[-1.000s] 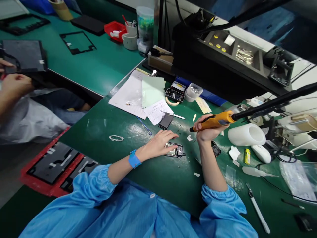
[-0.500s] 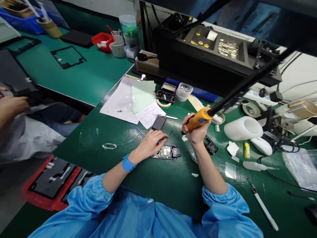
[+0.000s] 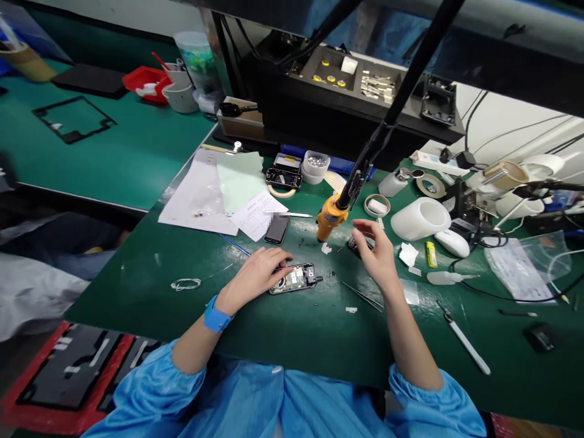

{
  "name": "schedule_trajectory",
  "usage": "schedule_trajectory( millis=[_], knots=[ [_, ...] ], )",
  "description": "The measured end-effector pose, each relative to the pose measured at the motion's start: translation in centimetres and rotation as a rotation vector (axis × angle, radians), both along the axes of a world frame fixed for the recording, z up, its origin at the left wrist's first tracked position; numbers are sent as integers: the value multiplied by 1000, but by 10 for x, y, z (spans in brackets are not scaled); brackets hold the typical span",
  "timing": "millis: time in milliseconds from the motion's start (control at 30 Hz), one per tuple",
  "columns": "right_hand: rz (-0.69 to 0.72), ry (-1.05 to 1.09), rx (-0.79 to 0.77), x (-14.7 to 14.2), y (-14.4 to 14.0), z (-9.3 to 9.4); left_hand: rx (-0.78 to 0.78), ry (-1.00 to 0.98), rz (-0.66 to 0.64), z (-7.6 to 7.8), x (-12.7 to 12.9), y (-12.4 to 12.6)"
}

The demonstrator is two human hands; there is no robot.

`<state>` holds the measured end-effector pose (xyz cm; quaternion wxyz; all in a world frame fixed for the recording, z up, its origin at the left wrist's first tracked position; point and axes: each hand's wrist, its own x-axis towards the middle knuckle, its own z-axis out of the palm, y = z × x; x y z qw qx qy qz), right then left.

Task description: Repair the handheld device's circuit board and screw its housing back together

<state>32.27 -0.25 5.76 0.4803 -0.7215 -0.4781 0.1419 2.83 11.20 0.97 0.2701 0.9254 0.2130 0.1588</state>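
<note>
An opened phone [image 3: 301, 277] with its circuit board showing lies in front of me. My left hand [image 3: 253, 277], with a blue band on the wrist, is over its left end, thumb and fingers loosely apart. Whether it presses on the phone is hard to tell. To the right, my right hand [image 3: 376, 252] has curved, parted fingers beside a black housing part [image 3: 360, 244], partly hidden behind them. A yellow-orange electric screwdriver [image 3: 331, 216] hangs from a black arm, left of that hand and apart from it. Tweezers [image 3: 362, 296] lie nearer to me.
A dark phone [image 3: 276, 229] rests beside papers [image 3: 201, 194]. A white pen [image 3: 292, 214], a white cup of screws [image 3: 316, 164], a white cylinder [image 3: 420, 218] and a scalpel-like tool [image 3: 465, 340] surround the work area. Coiled wire [image 3: 186, 284] is at the left.
My right hand has let go of the electric screwdriver, which now hangs by itself, and has come down to the right. My left hand has drawn slightly left. The view has shifted right.
</note>
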Motion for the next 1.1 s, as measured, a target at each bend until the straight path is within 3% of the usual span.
schedule_trajectory(
  millis=[167,367,633,867,933,1033,1100],
  knots=[
    [-106,-158,-141,27,-51,-23,-61,43,13,3,-3,1],
    [-160,-180,-184,33,-61,-44,-139,81,14,5,-3,2],
    [-232,6,-102,23,-69,-29,-294,56,15,11,-7,-10],
    [-198,417,-127,-31,-99,-20,-579,32,-31,15,-27,-41],
    [-189,389,-158,-50,-109,-24,-543,15,-32,18,-32,-42],
    [-210,249,-202,-74,-124,-33,-296,-21,-63,23,-34,-33],
    [-231,138,-233,-85,-133,-39,-146,0,-149,27,-30,-25]
  ],
)
